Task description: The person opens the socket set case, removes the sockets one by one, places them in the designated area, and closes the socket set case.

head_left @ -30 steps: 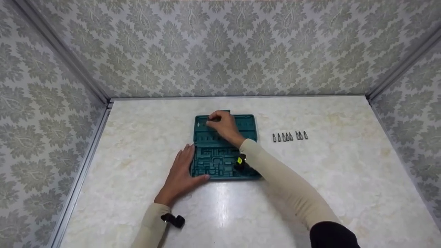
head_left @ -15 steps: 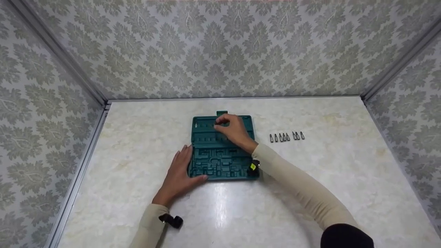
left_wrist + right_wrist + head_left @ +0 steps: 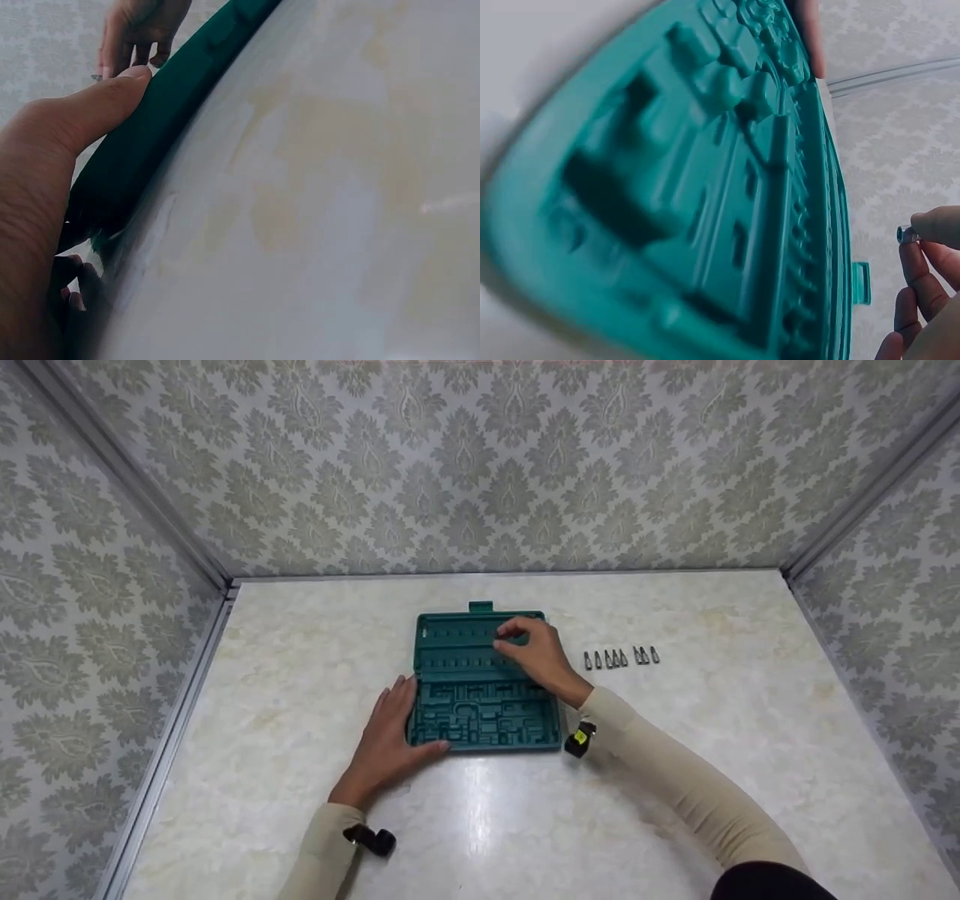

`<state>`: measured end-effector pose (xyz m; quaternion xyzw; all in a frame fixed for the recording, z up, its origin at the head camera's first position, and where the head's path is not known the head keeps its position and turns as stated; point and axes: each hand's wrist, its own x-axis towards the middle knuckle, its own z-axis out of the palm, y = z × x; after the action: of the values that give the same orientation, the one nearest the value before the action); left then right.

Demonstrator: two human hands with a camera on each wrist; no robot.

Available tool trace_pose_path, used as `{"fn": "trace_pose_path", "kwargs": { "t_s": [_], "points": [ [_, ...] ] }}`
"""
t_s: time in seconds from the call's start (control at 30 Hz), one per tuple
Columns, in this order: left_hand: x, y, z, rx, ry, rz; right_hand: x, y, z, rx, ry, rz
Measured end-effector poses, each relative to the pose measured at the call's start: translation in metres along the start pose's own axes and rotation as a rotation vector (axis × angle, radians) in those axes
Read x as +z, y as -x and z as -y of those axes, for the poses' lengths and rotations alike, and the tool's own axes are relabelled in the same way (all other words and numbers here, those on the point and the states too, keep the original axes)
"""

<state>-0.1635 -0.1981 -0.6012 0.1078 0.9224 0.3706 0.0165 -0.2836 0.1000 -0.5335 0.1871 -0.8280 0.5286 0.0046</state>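
Note:
A green plastic bit case (image 3: 480, 676) lies opened flat on the table, with moulded slots in both halves. At its near left corner rests my left hand (image 3: 386, 742), fingers straight along the left side. The left thumb (image 3: 116, 101) lies on the case's front rim. Over the right part of the far half is my right hand (image 3: 541, 655). Its thumb and forefinger pinch a small metal bit (image 3: 907, 234), whose round end looks hollow. A small silvery piece (image 3: 425, 633) sits in the far half's left end. Several metal bits (image 3: 615, 658) stand to the case's right.
The pale marbled table (image 3: 285, 660) extends around the case on every side. Patterned walls (image 3: 465, 472) enclose its back and sides. A latch tab (image 3: 481, 606) sticks out from the case's far edge.
My right hand has moved rightward along the far half of the case, uncovering its left slots. My left hand stays at the case corner. The view has shifted slightly.

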Motion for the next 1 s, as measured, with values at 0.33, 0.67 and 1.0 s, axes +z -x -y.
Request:
{"fn": "trace_pose_path", "kwargs": {
  "t_s": [0.33, 0.67, 1.0],
  "points": [
    [0.0, 0.0, 0.0, 0.002, -0.009, -0.012, -0.028, 0.02, -0.016, 0.009, 0.023, -0.091],
    [-0.001, 0.001, 0.002, -0.018, 0.005, 0.001, -0.06, 0.044, -0.032, 0.075, 0.029, -0.184],
    [0.0, 0.001, 0.0, -0.009, 0.001, 0.001, -0.101, 0.071, -0.054, 0.114, 0.028, -0.275]
  ]
}}
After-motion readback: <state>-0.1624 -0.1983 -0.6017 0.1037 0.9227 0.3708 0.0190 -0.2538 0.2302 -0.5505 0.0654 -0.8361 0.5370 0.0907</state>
